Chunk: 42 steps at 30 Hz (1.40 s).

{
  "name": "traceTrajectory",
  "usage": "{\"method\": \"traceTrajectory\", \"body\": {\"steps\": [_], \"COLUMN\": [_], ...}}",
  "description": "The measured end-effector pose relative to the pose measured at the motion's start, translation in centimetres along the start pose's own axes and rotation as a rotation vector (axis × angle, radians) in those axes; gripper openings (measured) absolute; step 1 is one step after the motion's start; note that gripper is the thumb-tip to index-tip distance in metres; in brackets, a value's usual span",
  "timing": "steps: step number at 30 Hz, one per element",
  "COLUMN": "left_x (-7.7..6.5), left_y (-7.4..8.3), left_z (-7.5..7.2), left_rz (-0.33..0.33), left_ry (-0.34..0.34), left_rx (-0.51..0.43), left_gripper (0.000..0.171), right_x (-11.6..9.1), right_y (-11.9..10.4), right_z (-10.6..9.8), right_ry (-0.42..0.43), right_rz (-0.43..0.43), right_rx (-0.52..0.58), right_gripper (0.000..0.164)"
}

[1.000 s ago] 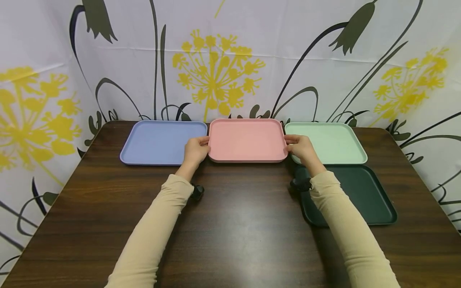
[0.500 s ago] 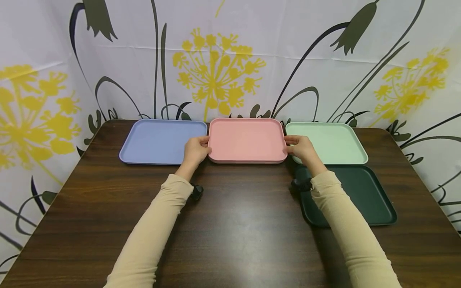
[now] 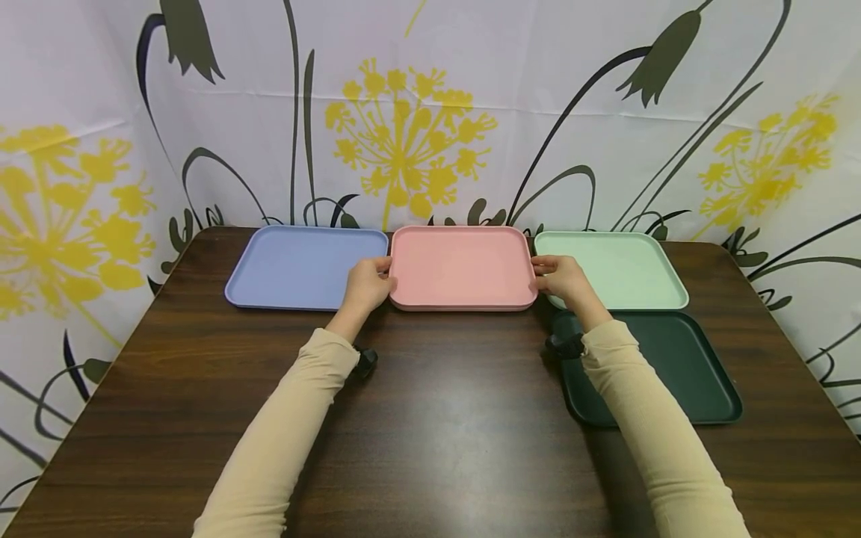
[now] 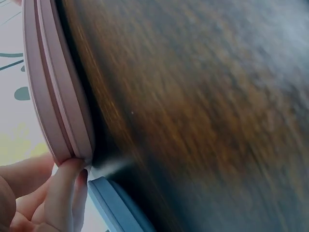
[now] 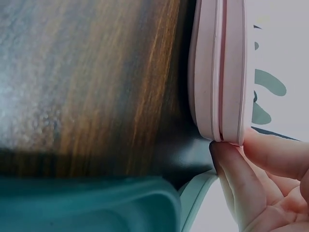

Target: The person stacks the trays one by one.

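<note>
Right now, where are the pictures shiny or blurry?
Head view: pale glare on the dark brown wooden table, but the pink rectangular tray looks crisp; left wrist view: the table's grain smeared, glare in the upper right; right wrist view: grain blurry too, and the dark green rectangular tray looks soft.

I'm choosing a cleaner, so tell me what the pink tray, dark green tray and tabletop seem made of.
Pink tray: likely plastic, matte; even colour, smooth rounded rim.
Dark green tray: probably plastic too, low sheen; uniform colour, moulded-looking corners.
Tabletop: wood or wood-look laminate, the look leaves it open, semi-gloss; brown streaked grain, soft light reflection.
</note>
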<state>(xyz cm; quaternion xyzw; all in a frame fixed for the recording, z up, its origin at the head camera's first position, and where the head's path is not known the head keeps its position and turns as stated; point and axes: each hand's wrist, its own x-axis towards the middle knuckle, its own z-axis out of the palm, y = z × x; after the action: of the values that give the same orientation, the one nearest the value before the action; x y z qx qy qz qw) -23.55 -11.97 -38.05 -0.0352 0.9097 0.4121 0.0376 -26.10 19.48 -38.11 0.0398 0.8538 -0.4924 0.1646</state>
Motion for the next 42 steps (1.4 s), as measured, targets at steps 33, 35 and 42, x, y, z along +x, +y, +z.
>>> {"method": "traceTrajectory", "body": {"steps": [33,35,42], "left_x": [-0.5,-0.6,-0.7], "left_y": [-0.7,-0.7,-0.7], "left_z": [-0.8,-0.8,-0.8], "left_rz": [-0.088,-0.091,-0.094], "left_ry": [-0.114,-0.119,-0.140], "left_rx": [-0.129,-0.144,-0.191], "left_gripper": [0.047,0.048,0.050], "right_x": [-1.2,-1.3,-1.4], "right_y": [0.6,0.7,0.6], "right_z": [-0.4,-0.4,-0.5], "right_ry": [-0.067,-0.075,-0.087], "right_rz": [-0.003,0.003,0.003], "right_rx": [-0.020,-0.016,-0.009], "right_gripper": [0.055,0.055,0.057]}}
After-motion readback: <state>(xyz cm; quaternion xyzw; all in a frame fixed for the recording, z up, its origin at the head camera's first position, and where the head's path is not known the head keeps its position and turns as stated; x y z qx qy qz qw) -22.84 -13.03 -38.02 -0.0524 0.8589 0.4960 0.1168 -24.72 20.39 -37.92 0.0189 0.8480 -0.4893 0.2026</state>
